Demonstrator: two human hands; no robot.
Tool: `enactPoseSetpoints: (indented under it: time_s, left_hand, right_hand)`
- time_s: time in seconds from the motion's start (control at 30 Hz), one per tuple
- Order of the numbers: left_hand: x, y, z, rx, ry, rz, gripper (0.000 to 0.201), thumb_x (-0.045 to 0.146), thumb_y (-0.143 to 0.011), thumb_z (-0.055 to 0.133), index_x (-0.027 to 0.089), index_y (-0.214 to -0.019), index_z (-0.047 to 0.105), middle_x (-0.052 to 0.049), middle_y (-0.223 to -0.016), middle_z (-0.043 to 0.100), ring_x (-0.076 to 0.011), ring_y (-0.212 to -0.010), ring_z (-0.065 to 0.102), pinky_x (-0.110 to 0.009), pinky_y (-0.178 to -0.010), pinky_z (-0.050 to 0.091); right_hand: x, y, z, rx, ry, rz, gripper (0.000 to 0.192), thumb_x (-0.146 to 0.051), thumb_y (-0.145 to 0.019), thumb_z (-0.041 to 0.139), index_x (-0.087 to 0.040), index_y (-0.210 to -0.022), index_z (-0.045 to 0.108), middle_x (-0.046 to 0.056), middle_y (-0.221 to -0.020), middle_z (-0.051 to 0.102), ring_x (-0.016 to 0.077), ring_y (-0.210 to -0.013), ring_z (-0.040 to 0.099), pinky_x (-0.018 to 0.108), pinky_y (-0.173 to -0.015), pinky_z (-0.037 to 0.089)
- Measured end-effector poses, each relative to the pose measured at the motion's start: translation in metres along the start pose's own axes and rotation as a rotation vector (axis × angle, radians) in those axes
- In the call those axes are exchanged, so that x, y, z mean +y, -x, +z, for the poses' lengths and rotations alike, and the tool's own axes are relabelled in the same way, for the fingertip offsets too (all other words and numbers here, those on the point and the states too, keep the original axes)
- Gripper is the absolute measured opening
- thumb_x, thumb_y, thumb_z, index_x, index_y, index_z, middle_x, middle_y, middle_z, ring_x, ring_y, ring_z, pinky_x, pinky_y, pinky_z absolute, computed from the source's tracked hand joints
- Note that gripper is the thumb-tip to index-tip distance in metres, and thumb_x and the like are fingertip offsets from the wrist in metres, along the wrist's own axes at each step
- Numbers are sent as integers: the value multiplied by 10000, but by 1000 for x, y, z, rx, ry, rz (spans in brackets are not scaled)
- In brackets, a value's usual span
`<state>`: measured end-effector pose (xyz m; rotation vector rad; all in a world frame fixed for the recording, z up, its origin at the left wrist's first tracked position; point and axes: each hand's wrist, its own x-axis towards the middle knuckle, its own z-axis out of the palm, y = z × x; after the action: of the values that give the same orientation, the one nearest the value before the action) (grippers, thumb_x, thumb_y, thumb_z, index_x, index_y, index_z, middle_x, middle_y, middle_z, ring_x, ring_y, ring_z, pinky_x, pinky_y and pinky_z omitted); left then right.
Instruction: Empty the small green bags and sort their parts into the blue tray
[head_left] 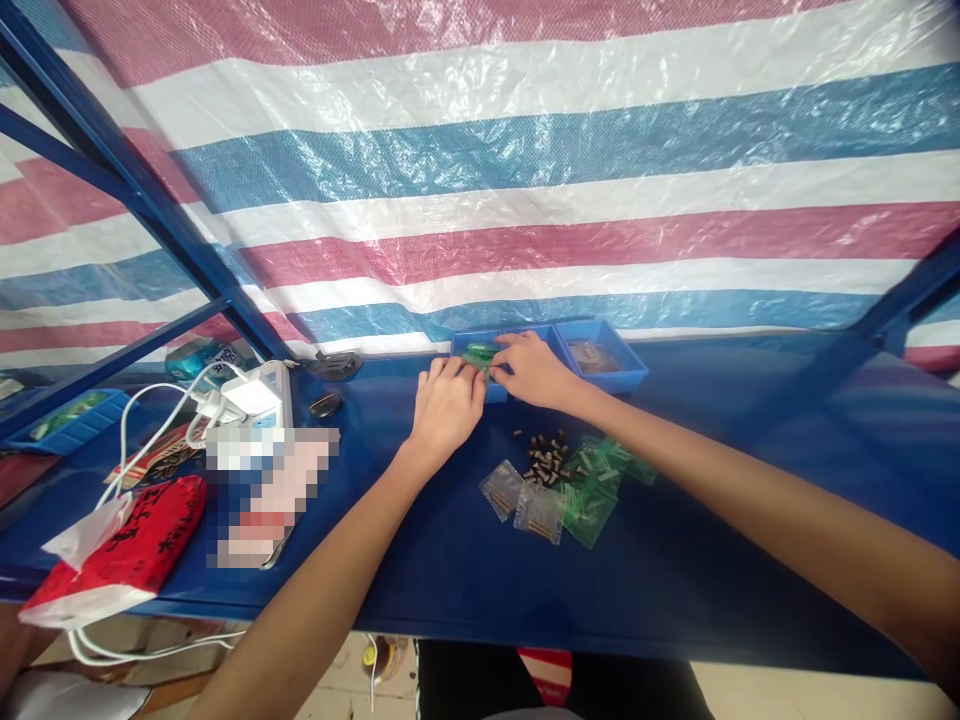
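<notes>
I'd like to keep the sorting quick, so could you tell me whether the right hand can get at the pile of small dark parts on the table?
Probably yes. The right hand is at the blue tray, and the dark parts lie uncovered just beneath its forearm, with nothing between.

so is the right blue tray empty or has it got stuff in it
Not empty: the right blue tray holds a small brownish heap, too blurred to identify.

A small green packet [478,356] lies at the front rim of the left blue tray [469,340], which stands at the far edge of the blue tabletop [712,560], pinched between the fingertips of both hands.
</notes>
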<state>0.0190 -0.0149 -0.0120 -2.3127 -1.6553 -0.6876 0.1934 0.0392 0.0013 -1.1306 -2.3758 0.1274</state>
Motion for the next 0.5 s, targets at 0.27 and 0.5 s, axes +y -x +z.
enactPoseSetpoints:
  time_s: [0.27,0.5]
  left_hand:
    - [14,5,-13,56,76,76,283,299,-1049,425,203,-1120,681,-84,-1061,689,-252,-1002,623,-345,-815,460]
    - [42,19,-18,-317,64,296,297,368,-1042,428,215,-1124,669,-56,-1029,672,-208,-782,674,-284,-598,456]
  right_hand:
    - [-17,76,-31,168,36,-214,260,-212,-1015,484,-162,-1084,729,163,-1151,670,327,-1126,571,525,-996,477]
    - [5,134,-26,47,65,-148,214,-202,-1028,498,-169,-1096,698,131,-1069,712,302,-1030,617,492,-900,524]
